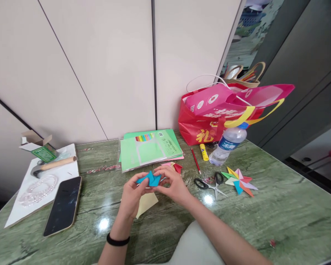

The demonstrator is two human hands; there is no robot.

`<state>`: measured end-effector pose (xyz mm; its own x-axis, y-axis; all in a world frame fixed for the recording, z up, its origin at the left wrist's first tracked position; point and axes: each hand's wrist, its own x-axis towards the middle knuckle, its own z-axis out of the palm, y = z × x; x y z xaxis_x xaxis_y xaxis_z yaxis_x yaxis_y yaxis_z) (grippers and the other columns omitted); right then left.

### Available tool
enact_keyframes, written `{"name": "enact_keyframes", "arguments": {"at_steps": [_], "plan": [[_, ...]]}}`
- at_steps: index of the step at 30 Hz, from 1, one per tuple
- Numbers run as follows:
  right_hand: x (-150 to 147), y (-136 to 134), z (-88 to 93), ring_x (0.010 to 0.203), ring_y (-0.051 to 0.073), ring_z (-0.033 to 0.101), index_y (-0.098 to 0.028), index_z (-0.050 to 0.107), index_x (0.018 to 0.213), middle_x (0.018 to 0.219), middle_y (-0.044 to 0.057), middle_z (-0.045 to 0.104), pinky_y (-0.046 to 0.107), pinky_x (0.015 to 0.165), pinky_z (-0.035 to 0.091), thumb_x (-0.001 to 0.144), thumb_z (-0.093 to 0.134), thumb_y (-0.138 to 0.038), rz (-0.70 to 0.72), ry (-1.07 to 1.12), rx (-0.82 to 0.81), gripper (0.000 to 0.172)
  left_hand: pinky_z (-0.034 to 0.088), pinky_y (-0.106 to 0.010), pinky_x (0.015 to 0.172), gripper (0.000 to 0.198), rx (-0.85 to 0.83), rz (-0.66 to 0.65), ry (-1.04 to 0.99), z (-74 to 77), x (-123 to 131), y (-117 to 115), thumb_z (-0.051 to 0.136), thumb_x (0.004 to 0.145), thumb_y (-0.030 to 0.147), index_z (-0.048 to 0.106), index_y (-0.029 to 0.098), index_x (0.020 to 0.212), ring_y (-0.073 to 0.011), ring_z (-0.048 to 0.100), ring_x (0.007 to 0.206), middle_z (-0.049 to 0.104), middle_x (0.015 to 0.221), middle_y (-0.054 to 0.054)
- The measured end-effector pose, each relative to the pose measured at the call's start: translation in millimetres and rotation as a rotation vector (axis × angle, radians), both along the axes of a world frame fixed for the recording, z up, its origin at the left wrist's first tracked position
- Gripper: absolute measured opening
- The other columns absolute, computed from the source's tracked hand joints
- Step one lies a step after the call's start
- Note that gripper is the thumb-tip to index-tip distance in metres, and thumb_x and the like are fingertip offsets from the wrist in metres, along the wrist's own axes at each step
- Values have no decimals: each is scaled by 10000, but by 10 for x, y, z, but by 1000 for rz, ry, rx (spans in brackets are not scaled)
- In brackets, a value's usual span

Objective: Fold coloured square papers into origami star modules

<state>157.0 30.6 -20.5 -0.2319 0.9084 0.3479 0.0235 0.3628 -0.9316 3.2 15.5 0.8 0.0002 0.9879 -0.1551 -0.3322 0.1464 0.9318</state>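
Note:
A piece of folded blue paper (pixel 154 180) is held above the table between both hands. My left hand (pixel 134 189) pinches its left end, with the thumb on the near face. My right hand (pixel 173 184) grips the right end between thumb and fingers. Below them a pale yellow sheet of paper (pixel 147 204) lies on the table, partly covered by the left hand. Just behind the right hand are pink and red folded papers (pixel 177 168), partly hidden. Off to the right lies a many-coloured folded paper star (pixel 239 181).
Scissors (pixel 213 186), a red pencil (pixel 195 161), a glue stick (pixel 204 152) and a water bottle (pixel 228 143) are to the right, before a red bag (pixel 194 125). Green paper packs (pixel 151 149) lie behind. A phone (pixel 63 206) and a white board (pixel 68 173) are left.

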Motion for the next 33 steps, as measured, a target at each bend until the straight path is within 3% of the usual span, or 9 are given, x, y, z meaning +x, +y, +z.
{"name": "enact_keyframes", "arguments": {"at_steps": [6,9,12,15,18,25,30,33], "plan": [[-7,32,-30,787,154,588,-188,594,874,1036,73,549,274,637,535,665,694,-273,13,127,-103,247,512,-238,657,202,-19,39,-52,13,-14,8,776,564,245,645,137,673,-118,588,670,638,726,-4],[-26,44,-39,617,127,590,-188,552,885,848,27,592,262,548,527,672,682,-321,24,216,-249,283,456,-177,539,218,-46,37,-86,14,-25,11,784,557,241,639,143,688,-78,549,553,624,642,15],[-39,44,-52,544,121,587,-190,550,892,752,1,591,252,501,512,690,661,-339,0,224,-298,275,454,-183,567,268,-36,50,-122,18,-23,18,797,537,216,650,154,752,-90,572,585,652,659,8],[-39,43,-69,519,114,578,-188,585,899,756,9,610,251,499,501,693,661,-335,-17,163,-271,265,471,-207,638,323,-12,28,-125,24,-14,18,800,529,200,672,151,822,-119,607,677,691,764,-27],[-23,41,-74,528,122,576,-183,624,921,760,29,641,258,512,492,718,643,-336,-33,66,-205,255,474,-205,629,259,-2,12,-126,20,-15,13,794,541,216,687,136,764,-114,604,646,694,726,-29],[38,41,-43,830,182,595,-242,613,1105,983,55,662,260,614,488,792,584,-314,-107,-139,87,322,483,-195,587,254,2,110,-150,-17,-35,33,809,506,195,675,137,713,-95,592,578,683,637,-7],[42,50,-68,632,139,547,-232,653,1053,733,39,624,250,562,449,837,533,-298,-117,-215,216,256,487,-173,584,303,100,214,-64,-50,-41,45,805,509,173,675,156,782,-91,600,598,682,637,7],[36,48,-66,632,136,544,-214,683,970,709,39,600,248,566,443,846,522,-288,-123,-207,234,217,482,-156,601,291,181,278,45,-66,-48,40,794,523,161,686,169,794,-86,598,622,677,650,17]]}}
